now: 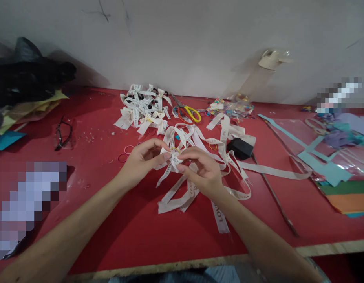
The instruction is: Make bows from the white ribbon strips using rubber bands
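Observation:
Both of my hands meet over the middle of the red table. My left hand (pixel 148 157) pinches one side of a white printed ribbon (pixel 175 160) between thumb and fingers. The other side of that ribbon is pinched by my right hand (pixel 202 167). A small yellow hair tie (pixel 176 150) shows at the top of the ribbon, between the fingertips. Long loose printed ribbons (pixel 196 137) lie behind and beneath my hands. Pink hair ties (pixel 123 157) rest left of my left hand.
A pile of ribbon-tied bands (pixel 143 104) and scissors with red and yellow handles (pixel 192 114) lie at the back. Glasses (pixel 63 133) rest at left. A black block (pixel 240 148), a thin rod (pixel 274 192) and coloured sheets (pixel 346 196) are at right.

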The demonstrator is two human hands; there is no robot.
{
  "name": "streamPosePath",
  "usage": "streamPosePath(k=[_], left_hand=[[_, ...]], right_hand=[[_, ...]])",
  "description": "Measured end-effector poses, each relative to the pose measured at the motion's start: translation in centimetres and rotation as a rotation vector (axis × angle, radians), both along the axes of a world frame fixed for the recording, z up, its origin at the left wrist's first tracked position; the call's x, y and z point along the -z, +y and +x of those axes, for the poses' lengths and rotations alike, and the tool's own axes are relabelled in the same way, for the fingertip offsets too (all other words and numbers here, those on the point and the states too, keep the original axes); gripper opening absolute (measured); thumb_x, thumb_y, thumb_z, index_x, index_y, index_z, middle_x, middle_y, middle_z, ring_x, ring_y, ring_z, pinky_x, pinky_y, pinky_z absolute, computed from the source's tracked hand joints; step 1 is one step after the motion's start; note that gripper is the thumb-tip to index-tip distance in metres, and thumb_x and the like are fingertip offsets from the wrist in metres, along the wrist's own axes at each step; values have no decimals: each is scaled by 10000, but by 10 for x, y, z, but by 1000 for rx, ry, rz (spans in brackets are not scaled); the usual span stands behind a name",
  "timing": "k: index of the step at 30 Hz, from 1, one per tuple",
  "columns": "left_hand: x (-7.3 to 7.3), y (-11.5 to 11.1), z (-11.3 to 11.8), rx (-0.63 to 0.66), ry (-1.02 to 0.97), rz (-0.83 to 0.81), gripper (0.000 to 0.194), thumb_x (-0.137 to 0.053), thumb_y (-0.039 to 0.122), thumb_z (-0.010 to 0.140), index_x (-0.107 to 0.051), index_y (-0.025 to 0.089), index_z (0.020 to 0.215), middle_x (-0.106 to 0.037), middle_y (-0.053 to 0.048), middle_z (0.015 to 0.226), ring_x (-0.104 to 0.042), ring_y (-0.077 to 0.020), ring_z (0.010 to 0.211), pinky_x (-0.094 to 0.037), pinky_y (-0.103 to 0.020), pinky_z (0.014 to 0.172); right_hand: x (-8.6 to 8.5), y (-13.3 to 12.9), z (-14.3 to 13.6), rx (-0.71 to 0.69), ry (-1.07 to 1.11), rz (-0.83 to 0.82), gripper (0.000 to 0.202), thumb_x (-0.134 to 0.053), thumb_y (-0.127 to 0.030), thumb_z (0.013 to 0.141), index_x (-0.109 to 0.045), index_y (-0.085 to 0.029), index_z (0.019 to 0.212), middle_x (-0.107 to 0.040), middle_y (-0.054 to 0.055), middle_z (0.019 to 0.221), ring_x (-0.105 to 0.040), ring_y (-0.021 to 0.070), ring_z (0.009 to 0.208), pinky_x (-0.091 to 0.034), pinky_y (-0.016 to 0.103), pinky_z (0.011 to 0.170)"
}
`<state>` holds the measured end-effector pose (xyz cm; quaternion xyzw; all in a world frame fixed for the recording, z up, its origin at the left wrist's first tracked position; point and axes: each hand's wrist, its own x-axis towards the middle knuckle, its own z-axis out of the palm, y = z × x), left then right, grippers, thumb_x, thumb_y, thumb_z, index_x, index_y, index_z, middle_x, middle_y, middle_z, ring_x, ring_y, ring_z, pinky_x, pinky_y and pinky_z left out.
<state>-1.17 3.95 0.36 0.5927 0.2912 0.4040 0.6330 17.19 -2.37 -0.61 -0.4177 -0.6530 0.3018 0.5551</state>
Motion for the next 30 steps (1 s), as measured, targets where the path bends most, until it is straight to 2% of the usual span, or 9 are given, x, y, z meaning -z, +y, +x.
streamPosePath(k=[3,8,12,16,20,24,30], left_hand=[[2,-1,0,15,-12,-49,125,-733,273,799,-653,195,854,-593,16,741,-515,-85,664,-420,-190,594],[-2,-2,0,59,0,-60,185,-776,251,753,-670,206,898,-581,26,778,-515,-78,699,-427,-180,637],[-5,-2,0,53,31,-48,233,-798,247,725,-667,209,914,-555,44,737,-494,-70,671,-415,-175,620],[-6,-2,0,87,99,-42,241,-789,279,732,-680,208,936,-601,27,803,-531,-83,706,-436,-198,660],[-6,-2,-1,128,151,-31,233,-766,308,753,-686,200,942,-632,9,808,-562,-99,684,-444,-214,636],[-6,-2,-2,161,115,-21,216,-752,309,769,-687,187,934,-657,-14,852,-596,-115,732,-477,-225,689],[-3,-1,-1,112,132,22,178,-700,337,821,-728,194,922,-692,-37,861,-615,-129,761,-494,-239,716]], right_hand=[[1,0,-1,23,-15,-47,181,-726,-182,797,-693,-275,948,-686,-5,879,-633,152,823,-521,309,758],[1,2,-3,33,91,-151,95,-735,-212,791,-687,-259,858,-690,-23,828,-648,128,774,-535,262,718],[-1,2,-3,-11,209,-237,81,-728,-235,793,-648,-243,799,-658,-40,763,-632,104,707,-535,224,666],[-1,2,-2,-67,253,-324,123,-742,-252,771,-624,-222,789,-626,-37,762,-610,102,692,-522,227,664],[0,2,-1,-119,262,-349,102,-729,-250,781,-648,-219,834,-635,-22,825,-611,108,731,-513,240,703],[-2,3,0,-160,287,-372,113,-742,-261,767,-649,-210,806,-629,-14,811,-603,115,724,-508,247,691],[-1,3,-1,-191,321,-389,166,-735,-286,778,-603,-189,747,-581,-28,740,-532,89,653,-459,224,626]])
